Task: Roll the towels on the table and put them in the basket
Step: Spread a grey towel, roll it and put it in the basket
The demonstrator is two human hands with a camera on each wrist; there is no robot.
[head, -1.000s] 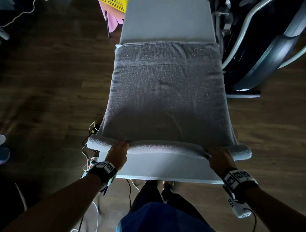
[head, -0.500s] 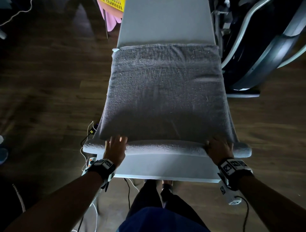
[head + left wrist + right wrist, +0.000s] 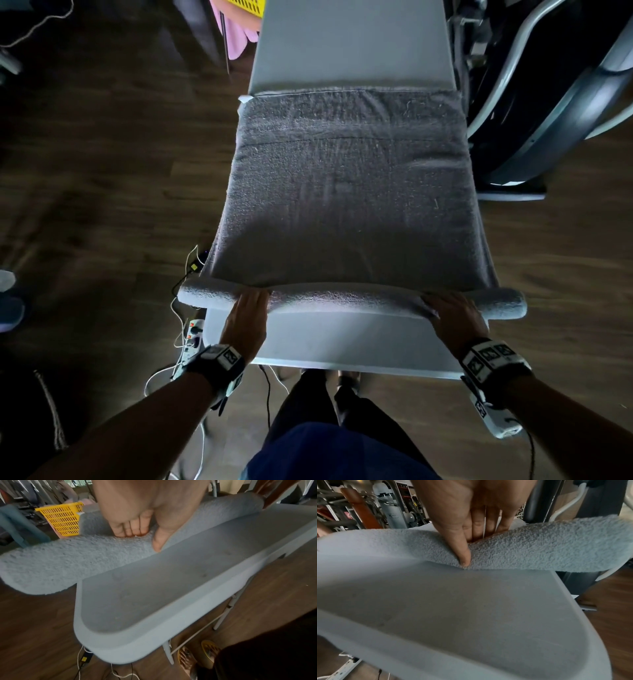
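A grey towel [image 3: 349,192] lies spread along the white table [image 3: 342,339], its near end wound into a roll [image 3: 342,301] that overhangs both table sides. My left hand [image 3: 248,308] grips the roll near its left end, fingers [image 3: 130,530] curled over the top and thumb against the near side. My right hand [image 3: 448,311] grips it near the right end the same way, its thumb [image 3: 462,553] pressing into the towel [image 3: 539,550]. A yellow basket [image 3: 248,5] shows past the table's far left corner, and also as the basket [image 3: 63,519] in the left wrist view.
A large exercise machine [image 3: 548,102] stands close along the table's right side. A power strip [image 3: 193,337] and cables lie on the wooden floor at the near left. Pink cloth [image 3: 236,31] hangs under the basket. My legs stand at the table's near edge.
Both hands slid forward over the roll half a second ago and have come back to its near side. The roll looks slightly thicker.
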